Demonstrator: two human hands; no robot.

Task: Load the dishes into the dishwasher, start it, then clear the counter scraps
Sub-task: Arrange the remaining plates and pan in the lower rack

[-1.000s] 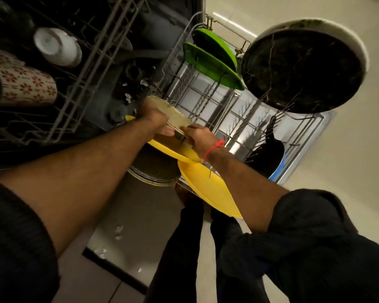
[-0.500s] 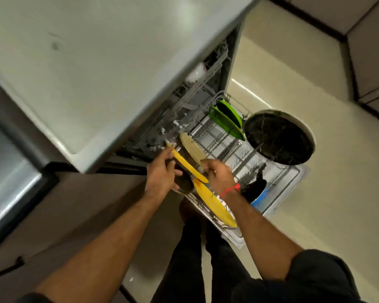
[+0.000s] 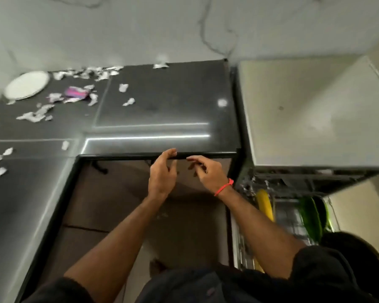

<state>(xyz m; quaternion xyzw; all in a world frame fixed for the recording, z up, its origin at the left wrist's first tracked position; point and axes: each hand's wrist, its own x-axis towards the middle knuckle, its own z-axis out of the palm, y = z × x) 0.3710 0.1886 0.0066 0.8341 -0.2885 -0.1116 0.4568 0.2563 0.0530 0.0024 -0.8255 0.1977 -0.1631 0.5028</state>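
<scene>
At the far left of the dark counter a white plate lies flat near the wall. Torn foil and paper scraps are strewn beside it and along the back edge, with a pink-purple wrapper among them; more scraps lie toward the counter's left front.

Both hands are raised in front of the counter's front edge, close together but not touching each other. The left hand is empty, fingers loosely extended upward, fingertips at the edge; whether they touch it I cannot tell. The right hand, with a red thread round its wrist, is also empty, fingers loosely curled just below the edge.

Right of the hands stands the open dishwasher, its pale top level with the counter. In the pulled-out lower rack, below and right of the right forearm, a yellow plate stands on edge, then green plates, and a dark pan at the lower right. The plate and scraps lie well left of both hands.
</scene>
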